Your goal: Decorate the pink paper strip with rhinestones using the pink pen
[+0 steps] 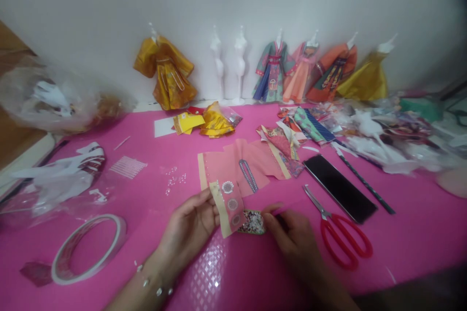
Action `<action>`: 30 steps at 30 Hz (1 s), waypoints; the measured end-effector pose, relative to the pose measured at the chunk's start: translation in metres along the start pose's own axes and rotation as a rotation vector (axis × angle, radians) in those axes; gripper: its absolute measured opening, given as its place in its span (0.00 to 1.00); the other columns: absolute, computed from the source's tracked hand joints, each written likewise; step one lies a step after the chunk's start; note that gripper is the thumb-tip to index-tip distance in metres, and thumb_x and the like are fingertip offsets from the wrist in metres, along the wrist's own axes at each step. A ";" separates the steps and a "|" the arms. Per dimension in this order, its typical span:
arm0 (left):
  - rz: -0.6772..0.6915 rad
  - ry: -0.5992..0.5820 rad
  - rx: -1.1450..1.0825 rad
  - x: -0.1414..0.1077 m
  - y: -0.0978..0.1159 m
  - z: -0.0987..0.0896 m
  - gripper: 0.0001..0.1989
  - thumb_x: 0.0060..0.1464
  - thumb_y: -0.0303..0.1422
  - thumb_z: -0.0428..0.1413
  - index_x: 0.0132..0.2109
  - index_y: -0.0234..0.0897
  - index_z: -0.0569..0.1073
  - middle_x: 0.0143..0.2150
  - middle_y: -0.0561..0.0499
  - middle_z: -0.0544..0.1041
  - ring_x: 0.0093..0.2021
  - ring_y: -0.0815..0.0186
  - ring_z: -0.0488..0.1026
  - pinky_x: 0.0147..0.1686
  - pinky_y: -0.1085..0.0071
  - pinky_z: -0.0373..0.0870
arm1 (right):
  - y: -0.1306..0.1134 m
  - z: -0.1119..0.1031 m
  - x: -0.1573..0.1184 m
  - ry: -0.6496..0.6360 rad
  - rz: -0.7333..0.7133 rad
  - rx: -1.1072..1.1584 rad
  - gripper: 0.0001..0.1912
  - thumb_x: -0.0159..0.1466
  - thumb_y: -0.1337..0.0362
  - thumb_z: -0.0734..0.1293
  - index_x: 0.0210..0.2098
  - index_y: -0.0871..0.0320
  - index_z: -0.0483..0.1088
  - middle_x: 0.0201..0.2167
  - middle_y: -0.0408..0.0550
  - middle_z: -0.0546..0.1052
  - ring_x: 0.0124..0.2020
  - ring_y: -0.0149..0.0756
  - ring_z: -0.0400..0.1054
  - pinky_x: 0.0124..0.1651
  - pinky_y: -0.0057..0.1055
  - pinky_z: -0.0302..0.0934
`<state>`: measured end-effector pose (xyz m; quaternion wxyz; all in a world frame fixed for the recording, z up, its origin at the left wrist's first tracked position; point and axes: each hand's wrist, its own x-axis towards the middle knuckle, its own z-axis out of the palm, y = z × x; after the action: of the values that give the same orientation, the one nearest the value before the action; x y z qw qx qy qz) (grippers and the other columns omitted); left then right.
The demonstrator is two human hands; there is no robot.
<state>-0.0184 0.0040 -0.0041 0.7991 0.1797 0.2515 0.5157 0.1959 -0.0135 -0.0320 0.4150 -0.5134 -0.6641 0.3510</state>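
Observation:
A pink doll-garment piece [233, 204] with a cream border and round white-beaded patterns is pinched along its left edge by my left hand [195, 221]. Under its lower right corner sits a small green-edged holder of glittery beads [252, 222]; whether it is a dish or a packet I cannot tell. The fingers of my right hand [288, 231] are closed at that holder's right end. Just beyond, a pink doll robe [226, 160] with a grey beaded collar lies flat; where it meets the raised piece is partly covered.
Red-handled scissors [345, 238] and a black phone [341, 187] lie at right. A tape roll [60, 265], loose rhinestones [175, 180] and a plastic bag [62, 180] are at left. Dressed doll forms, including a golden robe [170, 73], and bare mannequins [240, 60] line the wall.

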 end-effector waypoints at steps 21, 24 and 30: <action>-0.243 -0.276 0.094 -0.006 -0.020 0.002 0.22 0.61 0.34 0.48 0.56 0.27 0.73 0.53 0.33 0.76 0.53 0.47 0.70 0.48 0.59 0.65 | -0.006 0.004 -0.003 0.131 -0.220 0.275 0.08 0.65 0.71 0.63 0.39 0.53 0.72 0.32 0.44 0.75 0.34 0.35 0.71 0.37 0.31 0.67; -0.240 -0.274 0.110 -0.006 -0.021 0.002 0.23 0.60 0.35 0.48 0.57 0.27 0.73 0.53 0.33 0.76 0.50 0.48 0.70 0.48 0.58 0.64 | -0.008 0.004 -0.003 0.103 -0.199 0.275 0.09 0.65 0.72 0.63 0.39 0.51 0.71 0.32 0.42 0.75 0.34 0.33 0.71 0.37 0.29 0.66; -0.238 -0.286 0.132 -0.007 -0.022 0.002 0.24 0.60 0.37 0.50 0.57 0.26 0.72 0.54 0.36 0.75 0.40 0.57 0.70 0.50 0.60 0.62 | -0.010 0.003 -0.003 0.073 -0.196 0.252 0.11 0.65 0.73 0.62 0.39 0.50 0.71 0.33 0.41 0.74 0.35 0.33 0.70 0.38 0.30 0.65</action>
<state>-0.0037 -0.0116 -0.0124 0.8685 0.2720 0.1883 0.3692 0.1894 -0.0186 -0.0253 0.5322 -0.4026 -0.6460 0.3705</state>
